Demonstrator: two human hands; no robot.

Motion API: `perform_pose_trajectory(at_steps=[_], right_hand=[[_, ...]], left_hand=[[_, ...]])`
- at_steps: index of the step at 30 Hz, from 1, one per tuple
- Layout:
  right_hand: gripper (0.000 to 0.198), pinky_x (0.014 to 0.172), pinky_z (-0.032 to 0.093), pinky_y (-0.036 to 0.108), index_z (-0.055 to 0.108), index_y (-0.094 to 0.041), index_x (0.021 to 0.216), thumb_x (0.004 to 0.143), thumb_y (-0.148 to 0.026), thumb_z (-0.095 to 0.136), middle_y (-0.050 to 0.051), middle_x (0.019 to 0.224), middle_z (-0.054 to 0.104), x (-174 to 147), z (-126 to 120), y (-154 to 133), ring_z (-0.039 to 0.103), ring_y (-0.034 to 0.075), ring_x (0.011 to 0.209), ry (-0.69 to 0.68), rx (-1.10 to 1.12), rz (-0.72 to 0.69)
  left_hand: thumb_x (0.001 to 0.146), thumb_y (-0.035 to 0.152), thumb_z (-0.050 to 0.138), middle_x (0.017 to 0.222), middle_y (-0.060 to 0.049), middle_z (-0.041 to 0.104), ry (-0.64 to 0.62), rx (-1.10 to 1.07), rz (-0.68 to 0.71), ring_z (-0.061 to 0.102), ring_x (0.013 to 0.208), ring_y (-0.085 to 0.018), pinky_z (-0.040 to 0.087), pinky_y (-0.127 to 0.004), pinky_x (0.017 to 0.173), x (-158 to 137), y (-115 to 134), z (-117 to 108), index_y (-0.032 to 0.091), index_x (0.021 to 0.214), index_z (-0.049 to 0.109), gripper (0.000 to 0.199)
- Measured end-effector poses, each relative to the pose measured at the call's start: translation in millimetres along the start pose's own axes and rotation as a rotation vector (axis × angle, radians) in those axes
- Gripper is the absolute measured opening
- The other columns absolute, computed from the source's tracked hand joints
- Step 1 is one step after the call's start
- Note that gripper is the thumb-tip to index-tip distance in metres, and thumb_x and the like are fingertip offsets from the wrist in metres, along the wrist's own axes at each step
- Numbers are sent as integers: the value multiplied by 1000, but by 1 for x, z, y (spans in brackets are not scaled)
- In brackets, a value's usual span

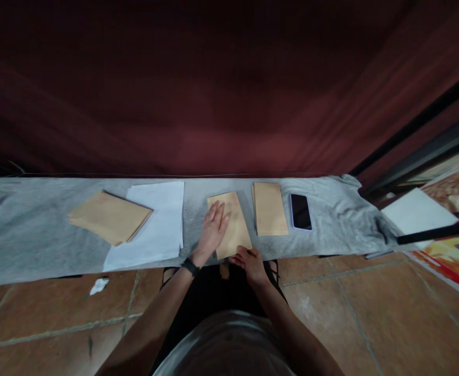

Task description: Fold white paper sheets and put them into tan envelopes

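Note:
A brown paper envelope (235, 224) lies slightly turned on the grey cloth right in front of me. My left hand (213, 230) rests flat on its left part, fingers stretched out and a dark band round the wrist. At the envelope's near right corner, my right hand (249, 263) has its fingers closed on the edge; the fingertips are partly hidden. Just to the right lies a small stack of similar envelopes (271, 209). On the left, a thicker, fanned pile of envelopes (107, 216) partly covers some white paper sheets (159, 222).
A phone (300, 211) with a pale purple edge lies right of the small stack. Grey cloth (29, 230) covers the long narrow surface, with a dark red curtain (214, 104) behind. Black bars and a printed box (457, 256) stand at the right. A white scrap (99, 285) lies on the tiled floor.

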State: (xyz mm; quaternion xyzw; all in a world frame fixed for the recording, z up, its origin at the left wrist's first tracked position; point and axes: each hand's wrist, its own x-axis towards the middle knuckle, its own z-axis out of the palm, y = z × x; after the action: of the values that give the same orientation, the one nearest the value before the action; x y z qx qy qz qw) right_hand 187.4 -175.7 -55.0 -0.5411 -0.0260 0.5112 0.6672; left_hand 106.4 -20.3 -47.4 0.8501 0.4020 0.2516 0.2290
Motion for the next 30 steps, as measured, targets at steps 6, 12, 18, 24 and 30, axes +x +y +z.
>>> perform_pose_trajectory(at_steps=[6,12,18,24,30], right_hand=[[41,68,63,33,65,-19,66,58,-49,91,-2,62,63,8,-11,-26,68,17,63,14,51,-97],[40,70,63,30,66,-19,72,55,-43,93,-1,66,67,28,-41,-70,70,18,66,149,83,-201],[32,72,63,29,66,-20,70,58,-34,93,1,68,70,40,-66,-93,72,19,71,180,56,-192],[30,73,63,30,68,-19,76,63,-34,91,2,72,73,44,-75,-96,75,20,74,164,24,-146],[24,64,62,27,68,-17,75,78,-37,81,9,74,77,44,-79,-96,74,20,67,153,-53,-60]], left_hand=[[103,47,37,161,-11,38,94,-151,-77,35,149,-24,30,-46,124,-33,-20,-24,22,151,41,54],[103,44,37,153,-13,48,49,-95,-54,45,142,-25,37,-47,120,-52,-40,-19,20,146,47,50],[103,43,36,146,-13,55,44,60,18,51,136,-27,43,-47,116,-55,-36,-10,18,144,50,50],[103,42,34,144,-14,56,16,179,71,48,139,-28,41,-47,117,-57,-32,-11,17,141,53,49],[103,40,34,146,-16,55,9,236,89,46,141,-30,40,-47,117,-59,-31,-10,13,138,56,50]])
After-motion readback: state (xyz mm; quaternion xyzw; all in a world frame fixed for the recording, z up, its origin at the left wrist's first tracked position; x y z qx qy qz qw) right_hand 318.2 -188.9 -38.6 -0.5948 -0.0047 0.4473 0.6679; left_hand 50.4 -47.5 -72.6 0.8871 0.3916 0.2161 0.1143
